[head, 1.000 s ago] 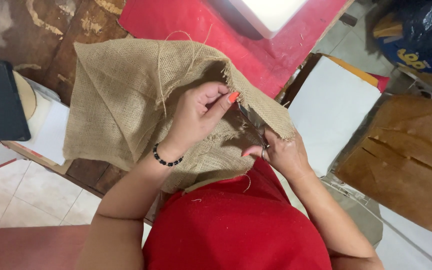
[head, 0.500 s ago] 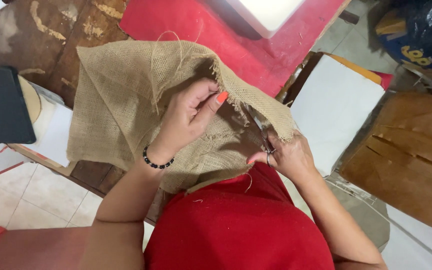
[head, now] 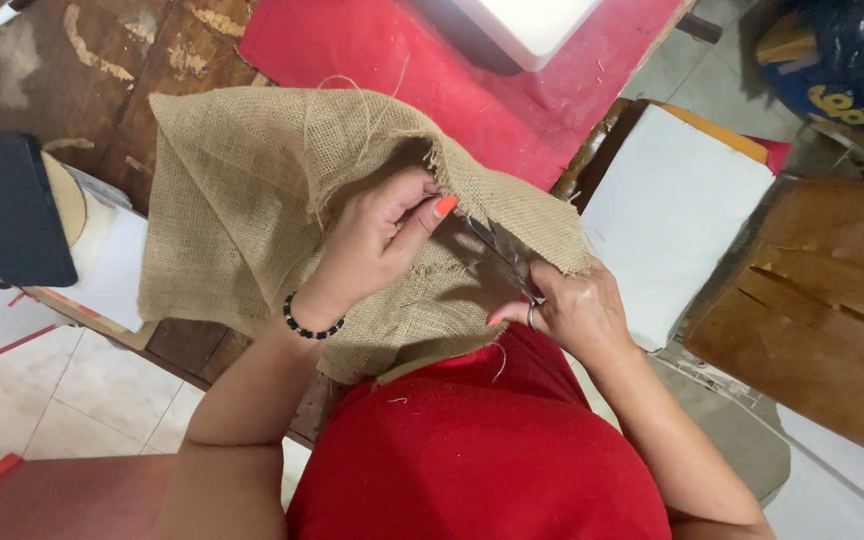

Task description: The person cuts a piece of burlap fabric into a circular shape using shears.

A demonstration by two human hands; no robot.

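- Burlap cloth (head: pixel 242 210): largest item, draped over the worn wooden table (head: pixel 82 60) edge and onto the lap; since a second ago its frayed top flap has lifted toward 12 o'clock, opening the fold wider
- Red mat (head: pixel 372 60) at 12 o'clock, white board (head: pixel 667 215) at 2 o'clock, brown panel (head: pixel 832 310) at 3 o'clock hem in the right side; open floor only at 7 o'clock
- Left hand (head: pixel 377 245): closed on the cloth's raw edge, thumb pinching, holding it taut
- Right hand (head: pixel 577 315): fingers through the handles of the scissors (head: pixel 502 262), gripping them; blades now point to 11 o'clock into the fold, so the cut appears to be advancing along that edge
- Dark phone (head: pixel 14 205) at 9 o'clock, well apart
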